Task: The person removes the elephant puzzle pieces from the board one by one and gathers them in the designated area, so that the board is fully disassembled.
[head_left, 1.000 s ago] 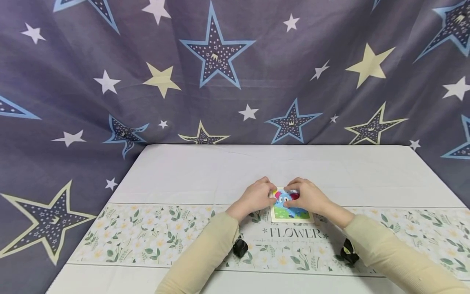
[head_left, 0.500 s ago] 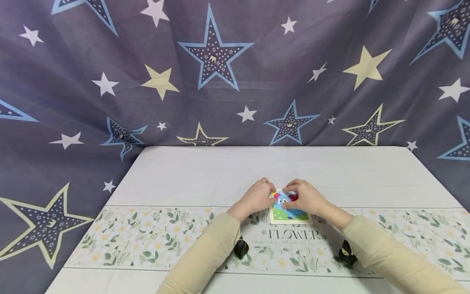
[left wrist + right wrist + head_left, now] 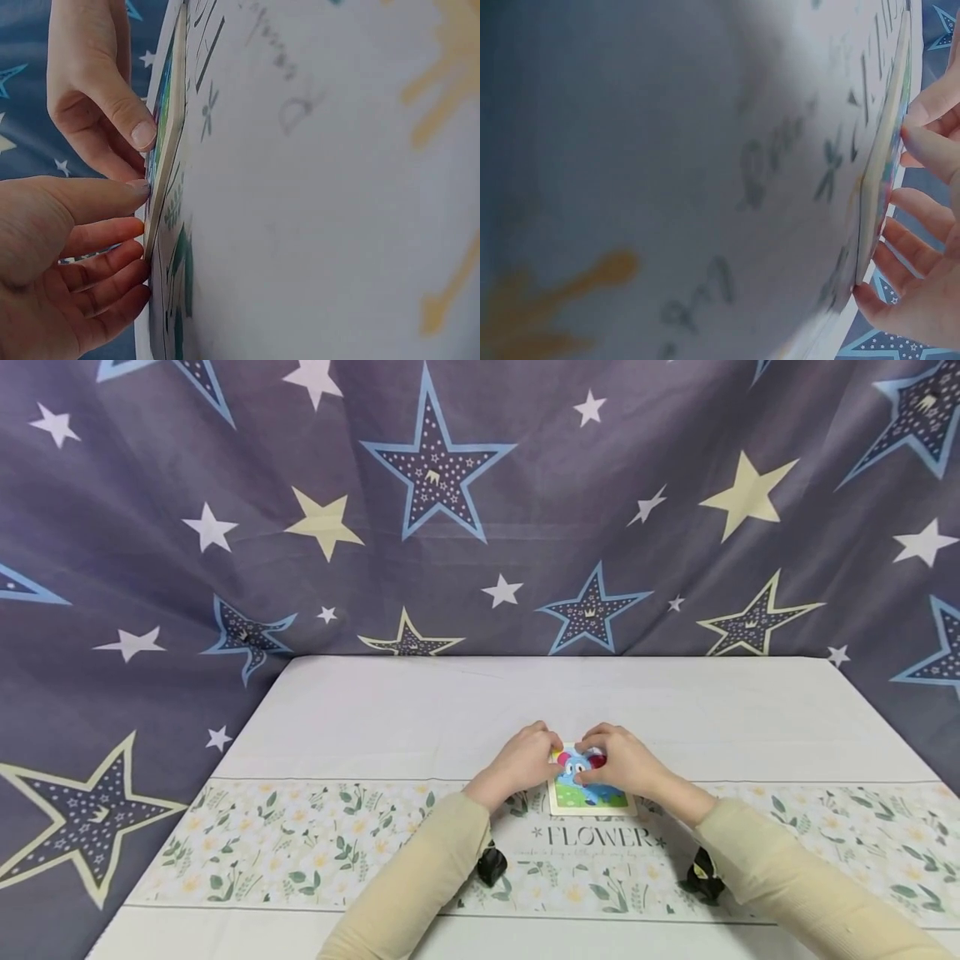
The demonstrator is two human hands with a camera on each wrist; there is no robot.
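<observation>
A starry curtain [image 3: 517,535] hangs behind your white table [image 3: 420,710]. Your left hand [image 3: 521,760], fingers bent and parted, touches the left edge of the board [image 3: 600,800]; your right hand [image 3: 630,764] spreads thumb and fingers over its picture. Whether either grips, I can't tell. The board straddles the floral band's [image 3: 585,889] far edge, above "FLOWER".

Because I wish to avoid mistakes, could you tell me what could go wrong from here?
The picture board lies on the printed cloth, so an uneven push might slide it. The left hand and right hand are close together at it, so they could bump. The right hand hides part of the picture board, so a fault there might go unnoticed.
</observation>
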